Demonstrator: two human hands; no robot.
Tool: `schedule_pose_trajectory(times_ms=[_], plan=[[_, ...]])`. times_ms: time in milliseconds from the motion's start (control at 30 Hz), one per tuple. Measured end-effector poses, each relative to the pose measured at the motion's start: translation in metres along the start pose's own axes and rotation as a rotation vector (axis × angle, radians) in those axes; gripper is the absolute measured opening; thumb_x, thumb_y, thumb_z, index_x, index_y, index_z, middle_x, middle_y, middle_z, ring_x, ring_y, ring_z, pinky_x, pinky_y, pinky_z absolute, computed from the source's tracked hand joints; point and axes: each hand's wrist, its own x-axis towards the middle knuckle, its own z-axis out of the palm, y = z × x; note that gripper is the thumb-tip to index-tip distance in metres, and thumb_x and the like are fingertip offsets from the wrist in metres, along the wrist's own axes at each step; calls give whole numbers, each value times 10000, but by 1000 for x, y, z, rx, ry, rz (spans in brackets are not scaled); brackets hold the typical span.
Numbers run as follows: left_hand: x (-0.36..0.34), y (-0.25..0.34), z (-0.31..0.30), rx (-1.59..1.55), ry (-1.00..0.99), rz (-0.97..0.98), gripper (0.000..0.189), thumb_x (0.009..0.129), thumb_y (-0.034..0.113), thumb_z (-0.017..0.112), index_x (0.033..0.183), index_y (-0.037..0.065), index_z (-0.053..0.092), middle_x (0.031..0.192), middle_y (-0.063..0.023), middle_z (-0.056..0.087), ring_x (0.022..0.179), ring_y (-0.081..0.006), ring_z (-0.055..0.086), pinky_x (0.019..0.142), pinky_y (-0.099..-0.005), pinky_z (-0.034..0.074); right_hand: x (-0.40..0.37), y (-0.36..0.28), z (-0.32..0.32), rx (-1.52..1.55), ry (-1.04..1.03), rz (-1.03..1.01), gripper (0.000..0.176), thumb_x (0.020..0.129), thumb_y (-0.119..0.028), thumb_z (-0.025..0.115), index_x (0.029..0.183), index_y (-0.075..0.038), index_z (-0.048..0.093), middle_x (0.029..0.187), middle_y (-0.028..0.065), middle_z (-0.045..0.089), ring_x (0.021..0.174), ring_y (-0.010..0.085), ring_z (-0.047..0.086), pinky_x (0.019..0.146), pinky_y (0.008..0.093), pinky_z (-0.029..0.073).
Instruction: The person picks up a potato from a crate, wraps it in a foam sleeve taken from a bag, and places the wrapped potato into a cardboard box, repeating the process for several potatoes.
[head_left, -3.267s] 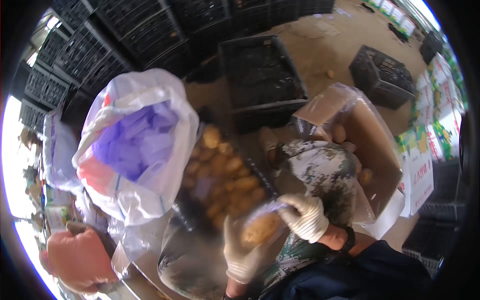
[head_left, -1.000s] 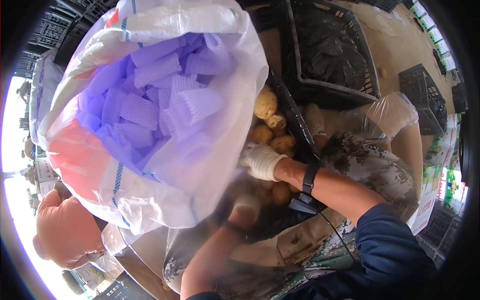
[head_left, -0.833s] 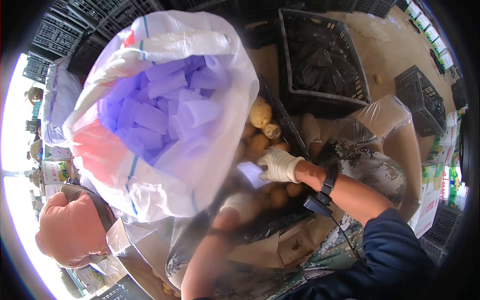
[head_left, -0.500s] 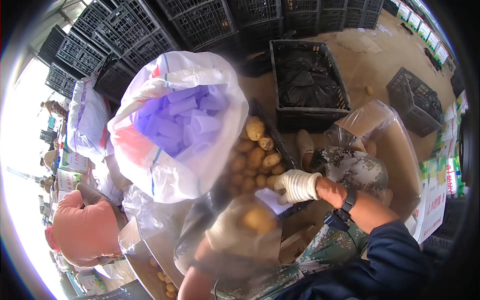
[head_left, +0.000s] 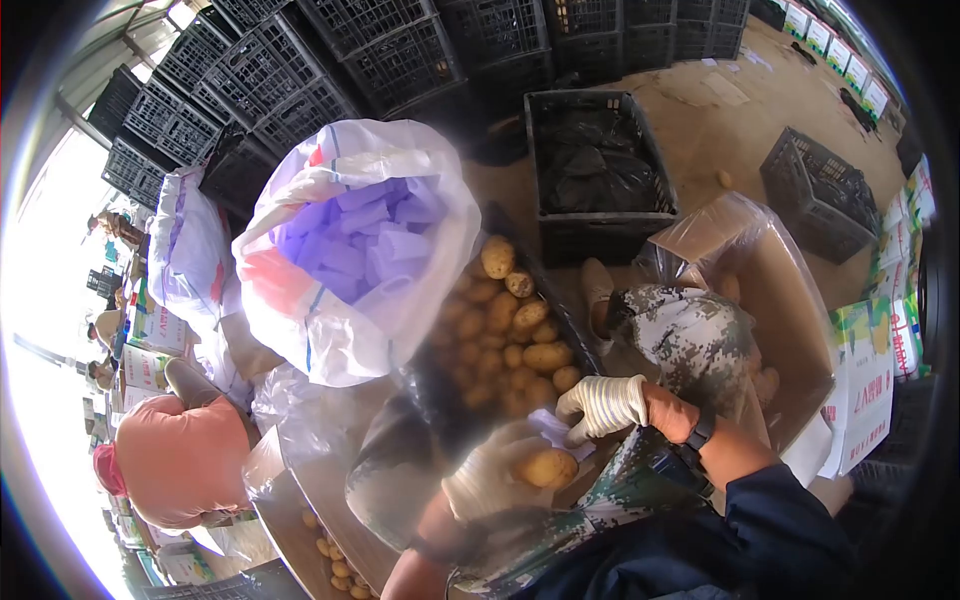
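Note:
My gloved left hand (head_left: 497,474) is closed round a potato (head_left: 547,468) low in the middle of the view. Just to its right, my gloved right hand (head_left: 603,408) pinches a pale foam sleeve (head_left: 552,428) beside that potato. Beyond both hands lies a crate of loose potatoes (head_left: 505,345), lined with black plastic. To the upper left stands a large white sack (head_left: 345,345), open at the top and filled with white-violet foam sleeves (head_left: 370,235).
A black crate (head_left: 602,215) with dark plastic stands ahead. An open, plastic-lined carton (head_left: 785,310) is at the right, another carton (head_left: 300,500) with potatoes at the lower left. A person (head_left: 180,460) bends at the left. Stacked crates (head_left: 390,50) line the back.
My left hand and its potato have moved right, close to my right hand. The foam sleeve has shifted lower and is more bunched. More potatoes show in the crate, and the whole view has shifted slightly.

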Motion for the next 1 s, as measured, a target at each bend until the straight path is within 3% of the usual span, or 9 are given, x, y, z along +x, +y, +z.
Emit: schedule_pose_trajectory(times_ms=[167, 267, 367, 533, 767, 867, 1000], plan=[[-5, 4, 3, 159, 12, -6, 665, 655, 303, 908, 1249, 107, 682, 1453, -213, 453, 1306, -386, 527, 1032, -450, 513, 1, 4, 0, 81, -148, 44, 359, 835, -319, 749, 1074, -53, 723, 940, 135, 755, 835, 252, 711, 760, 360, 544], [-5, -6, 9, 55, -8, -11, 647, 655, 250, 910, 1242, 104, 680, 1457, -215, 453, 1298, -389, 538, 1019, -447, 525, 2, 4, 1, 102, -138, 62, 328, 840, -309, 721, 1038, -47, 721, 891, 146, 738, 833, 280, 698, 762, 375, 524], [-6, -23, 21, 56, 40, 69, 632, 649, 197, 905, 1233, 106, 680, 1435, -208, 482, 1262, -385, 569, 1002, -442, 538, 8, 17, 4, 114, -113, 3, 355, 845, -305, 734, 1070, -31, 721, 918, 136, 749, 817, 240, 701, 753, 362, 540], [3, -5, 11, -3, 102, 109, 610, 635, 139, 888, 1210, 117, 688, 1358, -172, 554, 1186, -348, 624, 965, -425, 556, 3, 8, 0, 258, -73, 58, 308, 853, -287, 745, 1019, -28, 732, 806, 79, 726, 734, 138, 670, 672, 320, 525], [-1, 9, 8, -85, 116, -32, 567, 682, 204, 902, 1206, 128, 699, 1274, -146, 613, 1168, -329, 631, 984, -422, 531, 8, 18, 9, 387, -62, -63, 268, 858, -277, 756, 964, -33, 730, 722, 25, 673, 664, 86, 596, 598, 294, 469], [-4, 3, 9, -9, 111, 17, 629, 650, 214, 924, 1227, 128, 690, 1211, -138, 640, 1085, -312, 669, 922, -414, 561, 17, 33, 17, 343, -124, -97, 257, 867, -267, 749, 962, -29, 727, 767, 37, 692, 713, 81, 605, 628, 299, 476], [-3, -13, 15, -243, 34, -12, 682, 670, 296, 928, 1279, 129, 672, 1206, -146, 645, 1099, -310, 667, 936, -401, 548, 12, 23, 9, 374, -191, -82, 236, 876, -217, 746, 1004, -19, 731, 866, 48, 735, 781, 85, 629, 692, 298, 503]])
